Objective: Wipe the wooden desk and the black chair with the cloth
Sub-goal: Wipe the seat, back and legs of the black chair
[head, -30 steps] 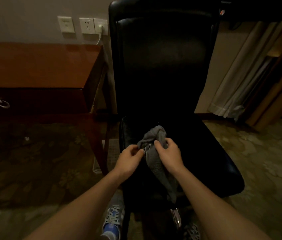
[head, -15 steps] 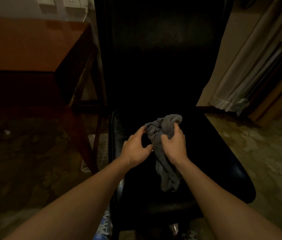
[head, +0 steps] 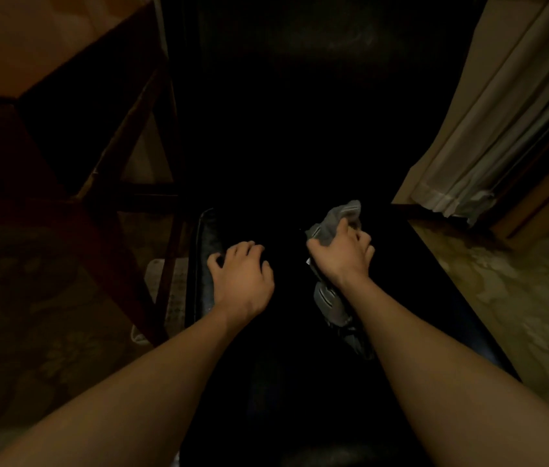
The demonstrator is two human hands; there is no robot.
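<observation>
A person leans over the black chair (head: 300,96) in a dim room. The right hand (head: 342,259) is bunched round a grey cloth (head: 343,214) over the right-centre of the seat, w/ one end of the fabric poking out past the knuckles and the rest trailing back under the wrist toward the front edge. The left hand (head: 242,278) holds nothing: its fingers are spread and loosely bent, tips on or just above the seat near its left rim, too dark to say which. The wooden desk (head: 30,45) stands at left, apart from both hands. A curtain (head: 502,129) hangs at right above patterned carpet (head: 519,315). By the layout, the chair half of the job is in hand, prob. the seat, w/ the cloth gathered rather than spread. The next move prob. calls for pressing the wad flat to the upholstery and sweeping it across the seat, the free hand bracing the chair vs. sliding. Whether backrest or desk are wiped can't be judged from here.
</observation>
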